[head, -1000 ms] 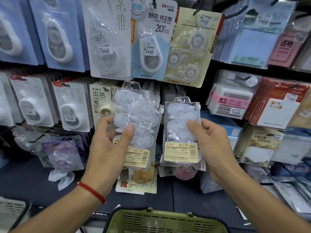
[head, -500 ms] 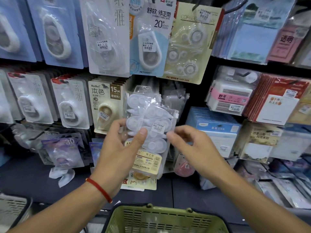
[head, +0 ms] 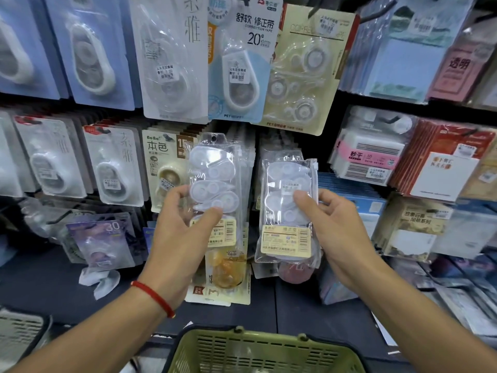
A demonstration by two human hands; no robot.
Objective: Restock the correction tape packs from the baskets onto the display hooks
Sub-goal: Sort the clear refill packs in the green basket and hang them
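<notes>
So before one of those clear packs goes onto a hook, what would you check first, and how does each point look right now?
1. Left hand grips the left pack: ok.
2. Right hand grips the right pack: ok.
3. Left pack's hang hole at the top, uncovered: ok.
4. Right pack's hang hole visible: cannot tell, its top blends into the packs behind.
5. Free hook with room: cannot tell, the packs hide it.
6. Green basket below, out of the hands' way: ok.

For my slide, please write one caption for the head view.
Each hand, left hand and right hand, holds a clear correction tape pack before display hooks.
</notes>
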